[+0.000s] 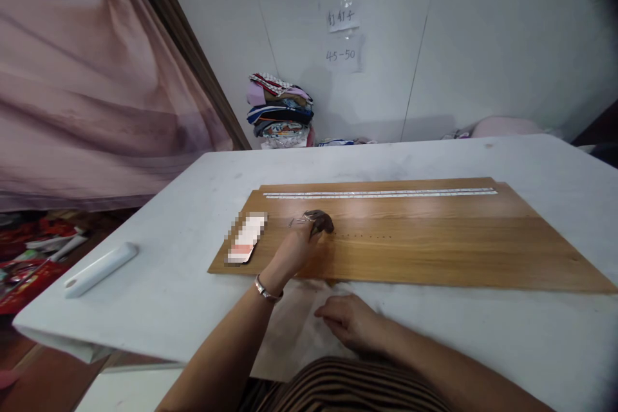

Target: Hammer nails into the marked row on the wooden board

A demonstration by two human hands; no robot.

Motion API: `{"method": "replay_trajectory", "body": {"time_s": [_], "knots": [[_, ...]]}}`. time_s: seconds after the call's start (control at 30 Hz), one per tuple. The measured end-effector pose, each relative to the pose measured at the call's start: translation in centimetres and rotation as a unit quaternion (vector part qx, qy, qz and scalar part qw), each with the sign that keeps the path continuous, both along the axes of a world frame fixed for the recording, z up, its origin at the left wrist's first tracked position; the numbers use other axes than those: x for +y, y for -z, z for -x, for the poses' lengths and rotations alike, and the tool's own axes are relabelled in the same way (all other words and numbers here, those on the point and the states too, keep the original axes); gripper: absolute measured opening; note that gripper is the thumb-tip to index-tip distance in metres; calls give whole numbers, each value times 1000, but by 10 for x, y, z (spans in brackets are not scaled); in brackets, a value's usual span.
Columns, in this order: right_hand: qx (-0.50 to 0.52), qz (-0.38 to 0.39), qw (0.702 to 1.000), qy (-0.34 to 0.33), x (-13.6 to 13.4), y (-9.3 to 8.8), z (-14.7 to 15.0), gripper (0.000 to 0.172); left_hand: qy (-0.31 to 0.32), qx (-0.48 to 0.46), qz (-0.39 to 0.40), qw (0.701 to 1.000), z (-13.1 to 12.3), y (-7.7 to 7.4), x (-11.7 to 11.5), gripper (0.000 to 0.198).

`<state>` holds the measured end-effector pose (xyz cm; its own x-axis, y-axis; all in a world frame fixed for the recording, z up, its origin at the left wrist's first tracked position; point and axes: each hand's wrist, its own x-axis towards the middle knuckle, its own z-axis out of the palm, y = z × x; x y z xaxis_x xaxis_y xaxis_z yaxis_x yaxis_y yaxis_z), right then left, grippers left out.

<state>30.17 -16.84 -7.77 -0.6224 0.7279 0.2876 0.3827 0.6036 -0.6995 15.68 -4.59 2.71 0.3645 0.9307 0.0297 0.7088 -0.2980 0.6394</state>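
My left hand point(294, 248), with a bracelet on its wrist, reaches over the wooden board point(434, 251). Its fingers are closed on what looks like a hammer point(322, 219); the dark head shows past them and the handle is mostly hidden. Several loose nails point(297, 221) lie just left of the head. To the right, a row of small dark nails or nail holes point(362, 235) runs along the board. My right hand point(350, 322) rests on the white table point(168, 219) in front of the board, fingers curled; anything inside them is hidden.
A phone point(248, 238) lies at the board's left end. Two pale measuring strips point(381, 193) run along its back. A white elongated object point(101, 269) sits near the table's left edge. Folded clothes point(280, 109) are stacked by the wall, and a pink curtain point(96, 77) hangs left.
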Motion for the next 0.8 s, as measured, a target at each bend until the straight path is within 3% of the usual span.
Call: {"method": "replay_trajectory", "body": {"time_s": [0.2, 0.47, 0.63, 0.8], "knots": [[3, 1, 1000, 2, 0, 2, 1, 33, -26, 44, -1, 999, 3, -1, 0, 23], [-10, 2, 1000, 1, 0, -2, 0, 34, -20, -18, 6, 1000, -1, -5, -2, 19], [-5, 0, 1000, 5, 0, 0, 1, 31, 2, -14, 0, 1000, -3, -5, -1, 22], [11, 15, 1000, 6, 0, 2, 1, 33, -17, -12, -13, 1000, 1, 0, 1, 23]]}}
